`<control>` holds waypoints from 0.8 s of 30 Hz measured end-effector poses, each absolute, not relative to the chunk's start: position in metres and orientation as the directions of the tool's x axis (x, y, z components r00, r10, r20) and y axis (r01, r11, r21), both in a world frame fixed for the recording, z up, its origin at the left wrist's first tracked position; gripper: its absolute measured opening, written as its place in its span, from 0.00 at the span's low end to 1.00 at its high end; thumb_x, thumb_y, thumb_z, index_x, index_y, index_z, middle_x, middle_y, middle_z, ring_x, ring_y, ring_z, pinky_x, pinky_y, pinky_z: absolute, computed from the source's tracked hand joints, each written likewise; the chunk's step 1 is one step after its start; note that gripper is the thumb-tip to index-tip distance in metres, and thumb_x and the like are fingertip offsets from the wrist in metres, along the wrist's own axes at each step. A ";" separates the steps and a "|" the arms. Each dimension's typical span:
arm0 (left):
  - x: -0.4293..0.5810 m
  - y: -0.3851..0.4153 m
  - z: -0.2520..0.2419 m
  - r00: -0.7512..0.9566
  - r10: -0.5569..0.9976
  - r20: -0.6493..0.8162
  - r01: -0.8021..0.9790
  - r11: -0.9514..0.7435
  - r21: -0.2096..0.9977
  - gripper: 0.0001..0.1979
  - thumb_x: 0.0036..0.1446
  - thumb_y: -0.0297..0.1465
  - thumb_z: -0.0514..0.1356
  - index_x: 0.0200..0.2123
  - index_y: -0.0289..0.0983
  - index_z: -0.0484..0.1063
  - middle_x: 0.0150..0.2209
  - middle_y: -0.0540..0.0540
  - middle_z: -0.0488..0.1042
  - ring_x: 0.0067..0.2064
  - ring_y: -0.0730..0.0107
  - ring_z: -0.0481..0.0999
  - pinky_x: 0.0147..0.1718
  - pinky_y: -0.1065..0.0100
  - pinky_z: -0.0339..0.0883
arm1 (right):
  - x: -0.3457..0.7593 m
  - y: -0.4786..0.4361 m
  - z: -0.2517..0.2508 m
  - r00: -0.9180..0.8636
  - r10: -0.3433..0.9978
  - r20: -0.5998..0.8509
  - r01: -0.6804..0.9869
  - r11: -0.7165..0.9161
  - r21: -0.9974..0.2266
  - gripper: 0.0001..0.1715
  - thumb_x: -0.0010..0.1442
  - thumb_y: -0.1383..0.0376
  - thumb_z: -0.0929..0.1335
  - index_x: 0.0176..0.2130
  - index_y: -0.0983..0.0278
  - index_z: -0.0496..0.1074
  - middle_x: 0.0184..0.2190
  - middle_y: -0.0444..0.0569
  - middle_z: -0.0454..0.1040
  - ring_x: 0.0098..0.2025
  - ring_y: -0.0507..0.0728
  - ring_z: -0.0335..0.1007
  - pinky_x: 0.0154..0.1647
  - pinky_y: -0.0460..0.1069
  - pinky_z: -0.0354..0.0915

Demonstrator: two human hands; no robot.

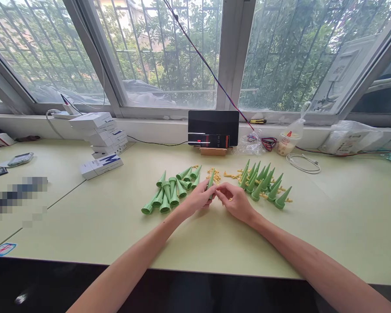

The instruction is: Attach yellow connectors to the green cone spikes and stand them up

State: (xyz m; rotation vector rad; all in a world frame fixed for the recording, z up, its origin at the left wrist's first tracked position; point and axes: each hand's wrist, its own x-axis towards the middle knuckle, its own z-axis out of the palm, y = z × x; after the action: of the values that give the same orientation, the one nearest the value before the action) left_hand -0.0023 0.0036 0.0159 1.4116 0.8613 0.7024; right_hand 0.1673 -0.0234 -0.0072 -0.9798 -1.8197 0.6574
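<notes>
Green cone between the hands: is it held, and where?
The left hand grips the green cone by its lower end, tip up; right hand touches it there too.

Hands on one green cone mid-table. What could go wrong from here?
1. The right hand works close to the upright green plastic cones; a stray wrist could topple them.
2. The small yellow plastic pieces lie loose behind the held green plastic cone; a nudge may scatter them.
3. The left hand sits beside the pile of lying green cones, which might roll.
</notes>
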 end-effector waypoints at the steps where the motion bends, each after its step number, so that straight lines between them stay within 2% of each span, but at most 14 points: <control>1: -0.002 0.003 0.016 0.531 0.842 -0.091 0.080 0.057 0.995 0.19 0.57 0.48 0.58 0.33 0.39 0.59 0.26 0.56 0.59 0.21 0.81 0.52 0.19 0.74 0.45 | 0.167 -0.023 -0.007 -0.239 0.848 0.474 0.344 0.530 -0.775 0.12 0.67 0.58 0.64 0.41 0.63 0.72 0.28 0.46 0.75 0.24 0.52 0.65 0.28 0.48 0.63; 24: -0.002 0.002 0.019 0.532 0.843 -0.085 0.096 0.040 0.995 0.19 0.57 0.48 0.58 0.34 0.39 0.60 0.26 0.55 0.59 0.21 0.81 0.53 0.19 0.75 0.46 | 0.167 -0.023 -0.007 -0.262 0.853 0.451 0.319 0.517 -0.794 0.14 0.67 0.55 0.62 0.38 0.61 0.71 0.25 0.44 0.70 0.23 0.52 0.63 0.26 0.48 0.62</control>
State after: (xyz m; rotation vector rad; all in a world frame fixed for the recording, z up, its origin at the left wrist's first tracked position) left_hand -0.0019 0.0019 0.0189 1.4353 0.8683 0.6999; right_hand 0.1672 -0.0235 -0.0070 -0.9753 -1.8198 0.7147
